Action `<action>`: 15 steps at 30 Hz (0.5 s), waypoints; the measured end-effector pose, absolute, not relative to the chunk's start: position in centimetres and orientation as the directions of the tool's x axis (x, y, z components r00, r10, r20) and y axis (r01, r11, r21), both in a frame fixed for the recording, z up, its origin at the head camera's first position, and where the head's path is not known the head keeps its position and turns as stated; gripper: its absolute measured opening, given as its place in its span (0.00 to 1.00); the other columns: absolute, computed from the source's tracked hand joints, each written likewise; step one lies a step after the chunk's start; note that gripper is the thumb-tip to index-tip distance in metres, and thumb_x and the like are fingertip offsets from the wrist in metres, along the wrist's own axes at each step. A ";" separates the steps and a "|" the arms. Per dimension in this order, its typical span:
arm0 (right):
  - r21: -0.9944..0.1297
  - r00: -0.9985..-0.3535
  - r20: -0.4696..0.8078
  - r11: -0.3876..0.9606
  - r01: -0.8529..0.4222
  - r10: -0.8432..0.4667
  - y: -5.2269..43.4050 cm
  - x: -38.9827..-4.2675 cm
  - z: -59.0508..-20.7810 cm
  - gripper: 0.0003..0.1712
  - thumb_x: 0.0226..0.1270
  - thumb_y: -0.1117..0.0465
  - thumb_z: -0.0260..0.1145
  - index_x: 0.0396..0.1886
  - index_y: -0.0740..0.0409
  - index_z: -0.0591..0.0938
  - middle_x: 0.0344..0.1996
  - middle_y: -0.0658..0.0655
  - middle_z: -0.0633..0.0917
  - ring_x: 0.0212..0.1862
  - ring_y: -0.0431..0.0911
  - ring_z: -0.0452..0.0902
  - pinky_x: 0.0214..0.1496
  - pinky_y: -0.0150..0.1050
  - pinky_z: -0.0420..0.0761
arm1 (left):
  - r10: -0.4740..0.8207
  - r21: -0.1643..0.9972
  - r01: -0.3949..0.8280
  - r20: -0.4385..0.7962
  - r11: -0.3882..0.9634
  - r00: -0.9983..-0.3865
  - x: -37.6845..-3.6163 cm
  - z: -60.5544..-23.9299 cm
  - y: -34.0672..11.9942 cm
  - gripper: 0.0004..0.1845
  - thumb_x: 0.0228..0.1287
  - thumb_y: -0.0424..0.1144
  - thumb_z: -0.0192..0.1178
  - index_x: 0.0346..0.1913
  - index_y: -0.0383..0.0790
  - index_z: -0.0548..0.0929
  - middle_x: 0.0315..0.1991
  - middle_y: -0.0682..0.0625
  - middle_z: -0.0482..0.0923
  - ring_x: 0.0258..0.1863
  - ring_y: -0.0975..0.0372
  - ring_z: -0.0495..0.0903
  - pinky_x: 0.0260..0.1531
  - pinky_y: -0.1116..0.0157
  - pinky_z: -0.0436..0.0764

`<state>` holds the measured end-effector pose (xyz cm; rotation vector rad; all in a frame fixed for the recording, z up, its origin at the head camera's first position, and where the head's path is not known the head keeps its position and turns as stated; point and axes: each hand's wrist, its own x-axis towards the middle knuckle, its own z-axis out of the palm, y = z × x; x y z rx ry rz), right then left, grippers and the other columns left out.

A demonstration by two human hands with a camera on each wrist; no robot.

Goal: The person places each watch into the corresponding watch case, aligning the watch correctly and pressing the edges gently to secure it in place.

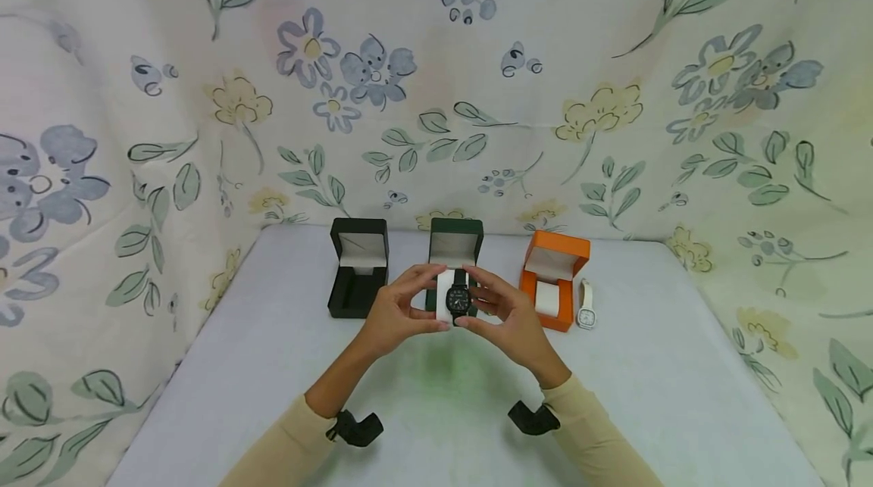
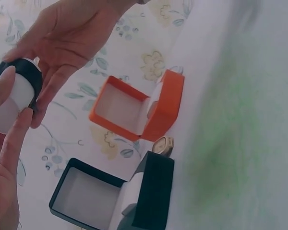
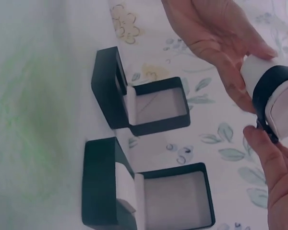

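Observation:
Both hands hold a white watch cushion (image 1: 442, 296) with a black wristwatch (image 1: 458, 301) strapped round it, raised in front of the green box (image 1: 456, 241). My left hand (image 1: 392, 313) grips the cushion's left side between thumb and fingers. On the other side, my right hand (image 1: 514, 316) pinches the watch at top and bottom, its thumb near the lower strap. The dark strap (image 2: 32, 72) curves over the cushion in the left wrist view. A fingertip of the right hand (image 3: 283, 187) touches the strap's lower end in the right wrist view.
An open black box (image 1: 358, 296) stands left of the green one, dark inside. To the right is an open orange box (image 1: 581, 251) with a white cushion (image 1: 547, 298). A pale-strapped watch (image 1: 586, 314) lies beside it on the white table (image 1: 634, 396). Floral cloth (image 1: 505, 93) hangs behind.

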<state>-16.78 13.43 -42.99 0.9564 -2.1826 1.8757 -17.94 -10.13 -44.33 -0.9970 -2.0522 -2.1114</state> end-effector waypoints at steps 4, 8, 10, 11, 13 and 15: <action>-0.868 -0.809 0.452 0.024 -0.496 -0.375 13.4 -16.7 -43.1 0.42 0.61 0.70 0.76 0.74 0.52 0.72 0.70 0.57 0.74 0.60 0.54 0.81 0.59 0.47 0.81 | 0.399 0.879 0.467 0.464 -0.097 -0.791 -17.8 -44.2 -10.1 0.44 0.52 0.24 0.76 0.74 0.46 0.73 0.68 0.46 0.69 0.62 0.52 0.74 0.43 0.55 0.88; -0.874 -0.814 0.449 0.009 -0.486 -0.369 13.2 -16.6 -43.1 0.42 0.60 0.72 0.76 0.74 0.53 0.72 0.69 0.57 0.74 0.59 0.54 0.82 0.59 0.44 0.82 | 0.391 0.872 0.483 0.473 -0.081 -0.789 -17.7 -44.1 -10.2 0.43 0.52 0.25 0.77 0.73 0.41 0.73 0.68 0.48 0.69 0.63 0.52 0.74 0.43 0.55 0.88; -0.876 -0.817 0.448 0.004 -0.483 -0.364 13.1 -16.6 -43.1 0.42 0.59 0.72 0.76 0.73 0.53 0.73 0.69 0.57 0.75 0.58 0.54 0.82 0.58 0.44 0.82 | 0.389 0.867 0.492 0.482 -0.081 -0.785 -17.7 -44.0 -10.2 0.43 0.52 0.25 0.77 0.73 0.40 0.73 0.68 0.47 0.69 0.63 0.53 0.74 0.43 0.55 0.88; -0.877 -0.817 0.449 -0.002 -0.480 -0.362 13.1 -16.6 -43.1 0.42 0.59 0.73 0.76 0.73 0.54 0.73 0.69 0.57 0.75 0.58 0.54 0.82 0.58 0.44 0.82 | 0.387 0.863 0.498 0.488 -0.081 -0.783 -17.7 -44.0 -10.2 0.43 0.52 0.24 0.77 0.73 0.40 0.73 0.68 0.46 0.69 0.64 0.53 0.74 0.43 0.56 0.88; -0.880 -0.819 0.448 -0.013 -0.475 -0.359 13.0 -16.6 -43.0 0.42 0.58 0.73 0.76 0.73 0.54 0.73 0.69 0.57 0.74 0.58 0.55 0.82 0.58 0.44 0.82 | 0.384 0.857 0.509 0.497 -0.079 -0.778 -17.7 -44.0 -10.2 0.43 0.52 0.24 0.76 0.73 0.40 0.73 0.68 0.45 0.69 0.64 0.54 0.74 0.43 0.56 0.88; -0.883 -0.822 0.447 -0.024 -0.469 -0.353 12.9 -16.5 -43.0 0.42 0.58 0.74 0.76 0.73 0.55 0.73 0.69 0.57 0.74 0.58 0.55 0.82 0.58 0.44 0.82 | 0.384 0.852 0.519 0.505 -0.076 -0.773 -17.6 -44.0 -10.2 0.43 0.51 0.23 0.76 0.73 0.39 0.73 0.69 0.44 0.69 0.64 0.55 0.74 0.43 0.56 0.88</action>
